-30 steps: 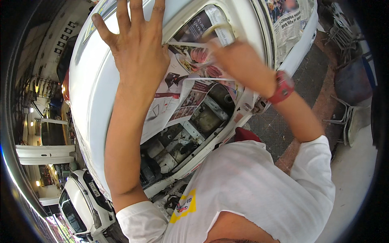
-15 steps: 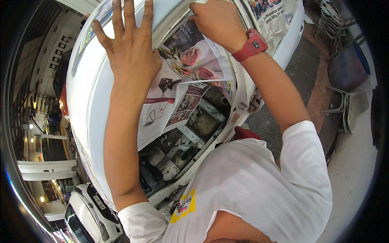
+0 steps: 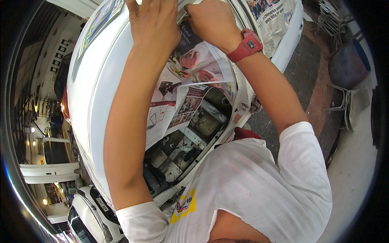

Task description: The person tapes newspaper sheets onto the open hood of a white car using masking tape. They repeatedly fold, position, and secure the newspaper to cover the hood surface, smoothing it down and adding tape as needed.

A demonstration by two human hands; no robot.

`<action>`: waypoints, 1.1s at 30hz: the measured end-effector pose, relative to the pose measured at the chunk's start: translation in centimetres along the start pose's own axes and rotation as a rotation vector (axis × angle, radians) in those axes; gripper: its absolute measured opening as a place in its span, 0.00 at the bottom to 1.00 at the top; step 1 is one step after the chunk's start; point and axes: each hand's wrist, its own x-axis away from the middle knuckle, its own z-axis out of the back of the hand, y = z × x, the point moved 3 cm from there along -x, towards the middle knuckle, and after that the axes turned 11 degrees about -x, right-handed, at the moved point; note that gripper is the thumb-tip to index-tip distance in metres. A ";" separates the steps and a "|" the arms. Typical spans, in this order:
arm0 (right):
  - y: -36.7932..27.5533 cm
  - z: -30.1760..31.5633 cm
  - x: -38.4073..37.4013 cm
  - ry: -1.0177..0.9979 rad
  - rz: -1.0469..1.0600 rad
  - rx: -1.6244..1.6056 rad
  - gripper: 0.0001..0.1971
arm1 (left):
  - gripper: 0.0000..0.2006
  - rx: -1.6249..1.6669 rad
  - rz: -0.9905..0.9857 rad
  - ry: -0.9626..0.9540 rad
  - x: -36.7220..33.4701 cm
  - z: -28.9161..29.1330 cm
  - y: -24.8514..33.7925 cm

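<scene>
A printed newspaper sheet (image 3: pixel 198 60) covers the far part of an opening in a pale car body (image 3: pixel 89 97). Its near edge hangs loose over bare metal brackets and floor (image 3: pixel 206 115). My left hand (image 3: pixel 156 26) lies at the sheet's far left edge, fingers stretched forward and partly cut off by the top of the picture. Close beside it, at the sheet's far end, my right hand (image 3: pixel 214 22) is closed with fingers curled under. What it pinches, if anything, is hidden. A red watch (image 3: pixel 250 43) is on my right wrist.
More newspaper (image 3: pixel 273 24) covers the car at right, and a printed sheet (image 3: pixel 99 26) lies at upper left. A blue drum (image 3: pixel 349 67) and a metal chair (image 3: pixel 352 107) stand on the floor at right. Another white car (image 3: pixel 87 218) is parked at lower left.
My left hand has moved right and forward, from spread on the car panel to the newspaper's edge near my right hand. My right hand has shifted slightly left.
</scene>
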 end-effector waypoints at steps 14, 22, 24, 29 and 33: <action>0.5 3.4 5.9 0.007 -0.064 -0.083 0.09 | 0.52 -0.084 -0.023 0.114 -3.1 -1.4 0.0; 0.2 3.2 10.6 0.494 -0.741 -0.969 0.13 | 0.55 -0.096 -0.036 -0.098 -2.9 1.0 1.0; -0.3 3.4 10.6 0.484 -0.626 -0.895 0.16 | 0.55 -0.105 -0.006 -0.154 -3.1 0.9 1.1; -0.7 2.2 8.0 0.362 -0.243 -0.309 0.24 | 0.55 -0.089 -0.037 -0.094 -3.2 1.3 1.4; 0.2 -0.2 5.5 0.333 -0.266 -0.258 0.16 | 0.57 -0.031 -0.046 -0.050 -3.5 1.1 1.2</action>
